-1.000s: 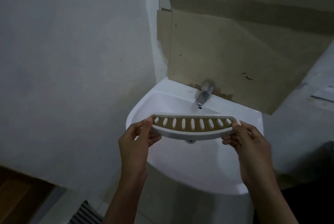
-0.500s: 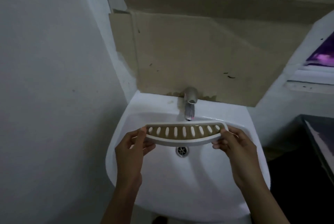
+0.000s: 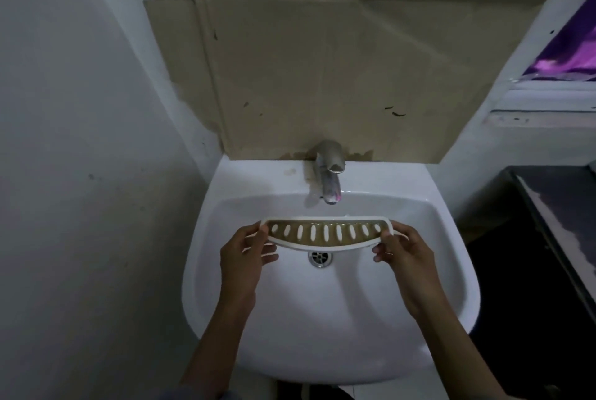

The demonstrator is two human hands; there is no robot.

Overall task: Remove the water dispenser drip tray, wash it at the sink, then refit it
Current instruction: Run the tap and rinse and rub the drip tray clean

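White plastic, the drip tray (image 3: pixel 325 235) runs left to right above the sink (image 3: pixel 325 335), slotted face up, curved edge toward the person, below the tap (image 3: pixel 330 181). Left hand (image 3: pixel 243 265) and right hand (image 3: pixel 404 262) each pinch one end, fingers (image 3: pixel 269 246) curled underneath.

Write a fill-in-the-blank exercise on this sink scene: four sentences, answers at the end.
1. The left hand and the right hand each grip one end of the slotted ____.
2. In the picture, the round metal ____ shows just below its near edge, in the sink.
3. No water visibly runs from the ____ at the sink's back rim.
4. Behind the sink stands a brown sheet of ____.
Missing words: drip tray; drain; tap; cardboard.
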